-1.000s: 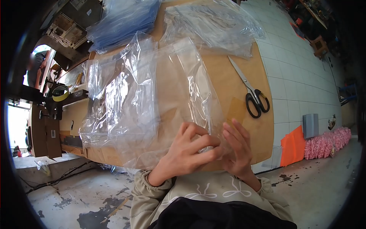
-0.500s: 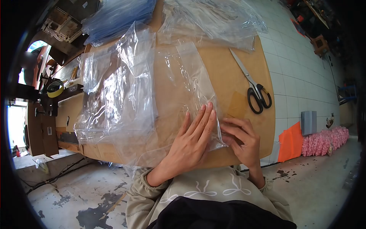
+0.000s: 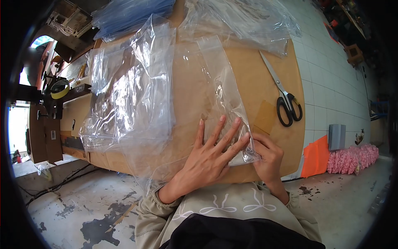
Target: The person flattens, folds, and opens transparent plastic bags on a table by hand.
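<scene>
A clear plastic sheet (image 3: 226, 81), perhaps a bag, lies on the brown table with a folded strip along its right side. My left hand (image 3: 209, 155) presses flat on it, fingers spread. At the sheet's lower right edge, my right hand (image 3: 268, 159) is closed, pinching the crumpled plastic between thumb and fingers; the fingertips are partly hidden. Left of my hands lies a stack of shiny clear plastic bags (image 3: 128, 89). Scissors with black handles (image 3: 280, 90) rest on the table to the right, beyond my right hand.
Bluish plastic sheets (image 3: 132, 16) and more clear plastic (image 3: 244, 20) are piled at the table's (image 3: 248, 70) far side. A tape roll (image 3: 60, 89) sits on a stand at left. Orange sheet (image 3: 315, 157) and a pink bundle (image 3: 352, 159) are on the floor at right.
My left hand's fingers have spread apart on the plastic. My right hand has closed on the sheet's edge. The view has shifted slightly.
</scene>
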Available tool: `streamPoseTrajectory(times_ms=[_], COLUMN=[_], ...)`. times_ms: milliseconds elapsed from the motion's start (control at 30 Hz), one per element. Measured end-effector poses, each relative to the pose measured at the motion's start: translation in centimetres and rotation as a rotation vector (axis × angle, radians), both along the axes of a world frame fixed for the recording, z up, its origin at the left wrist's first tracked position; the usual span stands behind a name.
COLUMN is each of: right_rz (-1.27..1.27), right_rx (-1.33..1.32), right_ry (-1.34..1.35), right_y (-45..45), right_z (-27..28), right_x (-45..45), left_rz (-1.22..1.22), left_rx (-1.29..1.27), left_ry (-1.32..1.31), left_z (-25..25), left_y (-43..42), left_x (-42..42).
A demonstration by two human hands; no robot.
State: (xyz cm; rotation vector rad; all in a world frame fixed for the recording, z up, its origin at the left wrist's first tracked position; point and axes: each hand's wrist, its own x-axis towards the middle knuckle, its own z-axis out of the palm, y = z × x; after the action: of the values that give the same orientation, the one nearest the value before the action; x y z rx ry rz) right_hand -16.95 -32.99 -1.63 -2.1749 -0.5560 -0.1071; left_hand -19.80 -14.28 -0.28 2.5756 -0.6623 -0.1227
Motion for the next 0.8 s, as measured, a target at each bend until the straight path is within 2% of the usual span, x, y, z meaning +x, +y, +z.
streamPoseTrajectory(times_ms=[67, 167, 267, 367, 467, 567, 667, 733, 800], right_rz=[-0.122, -0.101, 0.048, 0.181, -0.104, -0.253, -0.285, -0.229, -0.158], right_rx=[-0.007, 0.184, 0.012, -0.008, 0.451, 0.272, -0.009, 0.001, 0.02], right_ry=[-0.028, 0.285, 0.217, 0.206, 0.639, 0.395, 0.012, 0.014, -0.005], right_y=[0.8, 0.6, -0.4, -1.6, -0.5, 0.1, 0.9, 0.5, 0.1], right_z=[-0.1, 0.9, 1.5, 0.5, 1.1, 0.1, -0.5, -0.6, -0.6], right_x=[-0.7, -0.1, -0.3, 0.4, 0.3, -1.3, -2.1, -2.1, -1.8], left_rz=[0.0, 0.024, 0.062, 0.036, 0.006, 0.002, 0.033, 0.098, 0.15], left_rx=[-0.002, -0.046, -0.094, -0.058, -0.017, -0.006, -0.032, -0.062, -0.268], left_ry=[0.007, 0.041, 0.105, 0.108, 0.093, 0.077, 0.08, 0.057, 0.023], left_z=[-0.1, -0.4, -0.1, 0.5, 0.5, 0.1, 0.6, 0.9, -0.1], left_y=[0.0, 0.2, 0.1, 0.5, 0.9, 0.9, 0.5, -0.6, -2.0], left_x=[0.0, -0.1, 0.0, 0.0, 0.1, 0.0, 0.0, -0.1, 0.0])
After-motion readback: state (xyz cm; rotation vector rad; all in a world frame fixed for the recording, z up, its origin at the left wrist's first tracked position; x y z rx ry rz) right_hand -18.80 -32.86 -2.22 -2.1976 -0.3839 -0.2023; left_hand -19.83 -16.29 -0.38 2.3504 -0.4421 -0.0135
